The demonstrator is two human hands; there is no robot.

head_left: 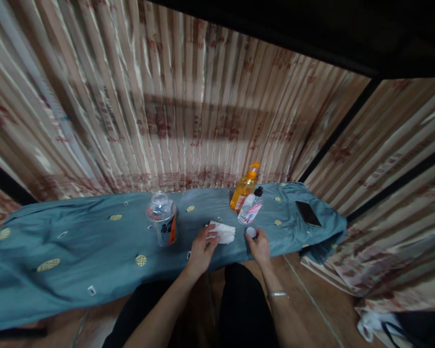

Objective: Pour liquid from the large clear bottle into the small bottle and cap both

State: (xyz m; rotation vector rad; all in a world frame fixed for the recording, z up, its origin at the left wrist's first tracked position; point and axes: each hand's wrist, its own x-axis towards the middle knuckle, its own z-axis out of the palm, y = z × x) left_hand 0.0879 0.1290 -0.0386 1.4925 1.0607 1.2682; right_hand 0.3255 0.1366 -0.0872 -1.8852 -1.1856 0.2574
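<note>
My left hand (200,251) is closed on the left end of a folded white cloth or tissue (226,233), which lies on the teal patterned fabric. In the fingers of my right hand (261,247) is a small round pale cap (251,232), just right of the white cloth. Behind the cap stands a clear bottle (249,210) with a black top and pink label. A pump bottle of orange liquid (242,193) is directly behind that one. To the left of my left hand sits a large clear plastic container (162,217) with a black and orange label.
Teal fabric (94,246) covers a long narrow table, hanging over its near edge. A dark phone (308,213) lies toward the right end. Patterned curtains (188,96) and dark poles (339,128) enclose the space. A white bag (379,324) is on the floor at lower right.
</note>
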